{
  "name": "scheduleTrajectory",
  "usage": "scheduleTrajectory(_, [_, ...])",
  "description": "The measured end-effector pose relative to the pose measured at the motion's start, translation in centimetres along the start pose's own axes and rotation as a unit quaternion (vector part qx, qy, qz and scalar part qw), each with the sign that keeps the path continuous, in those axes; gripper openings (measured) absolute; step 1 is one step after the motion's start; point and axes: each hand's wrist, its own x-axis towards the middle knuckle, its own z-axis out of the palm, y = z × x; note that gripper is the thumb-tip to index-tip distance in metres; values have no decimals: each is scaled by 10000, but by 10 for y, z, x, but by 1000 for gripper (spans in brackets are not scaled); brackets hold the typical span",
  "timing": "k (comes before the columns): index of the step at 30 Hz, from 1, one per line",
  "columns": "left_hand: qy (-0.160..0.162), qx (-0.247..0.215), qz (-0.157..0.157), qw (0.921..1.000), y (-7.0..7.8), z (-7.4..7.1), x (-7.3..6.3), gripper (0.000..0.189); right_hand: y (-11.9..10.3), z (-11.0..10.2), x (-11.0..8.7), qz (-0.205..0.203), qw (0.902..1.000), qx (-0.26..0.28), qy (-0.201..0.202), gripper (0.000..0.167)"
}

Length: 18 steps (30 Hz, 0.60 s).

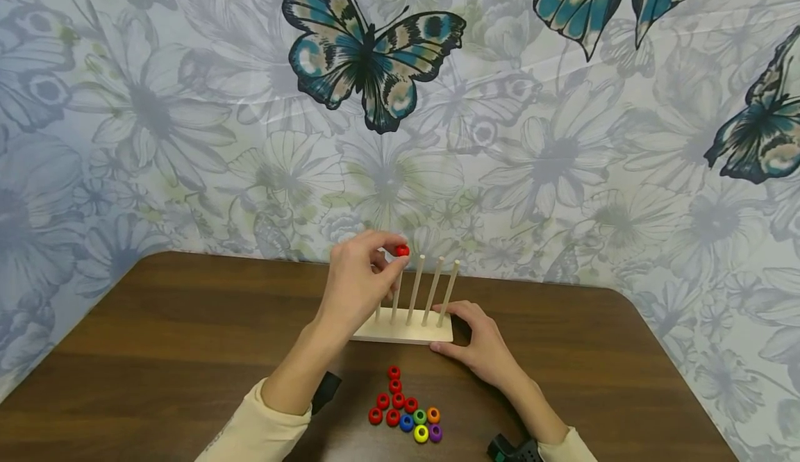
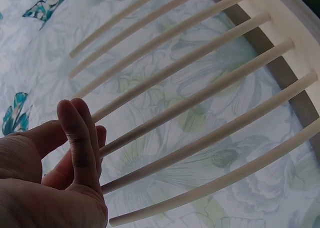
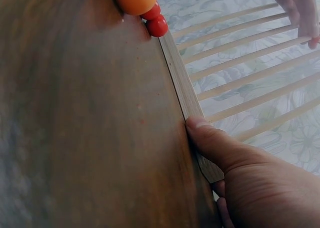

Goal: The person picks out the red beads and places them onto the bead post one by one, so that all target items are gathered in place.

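In the head view my left hand point(image 1: 357, 278) pinches a red bead point(image 1: 403, 250) between thumb and index finger, close to the tip of one wooden peg. The pegs point(image 1: 415, 292) stand upright in a row on a pale wooden base point(image 1: 400, 335). My right hand point(image 1: 484, 347) grips the right end of this base, its thumb on the front edge and fingers behind. From the left wrist, the fingers point(image 2: 82, 143) overlap the ends of several bare pegs, and the bead is hidden. The right wrist view shows the thumb point(image 3: 207, 133) against the base's side.
Loose beads lie in front of the base: several red beads point(image 1: 398, 400), plus a blue bead point(image 1: 406, 422), a green bead point(image 1: 420, 417), an orange bead point(image 1: 433, 415), a yellow bead point(image 1: 421, 434) and a purple bead point(image 1: 435, 433). A butterfly-patterned cloth point(image 1: 387, 170) hangs behind the brown table point(image 1: 187, 337).
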Motion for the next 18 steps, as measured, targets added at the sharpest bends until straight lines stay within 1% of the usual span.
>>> scheduleTrajectory(6, [-54, 23, -23, 10000, -1, 0, 0, 17, -1, -1, 0, -5, 10000, 4, -23, 58])
scheduleTrajectory(11, [-72, 216, -8, 9997, -2, 1, 0, 20, -1, -3, 0, -23, 10000, -17, 4, 57])
scheduleTrajectory(15, [106, 421, 106, 9990, -2, -1, -1, 21, -1, -2, 0, -24, 10000, -9, -20, 57])
scheduleTrajectory(18, [336, 303, 335, 9984, -3, -2, -3, 16, -1, -1, 1, -38, 10000, -23, -32, 55])
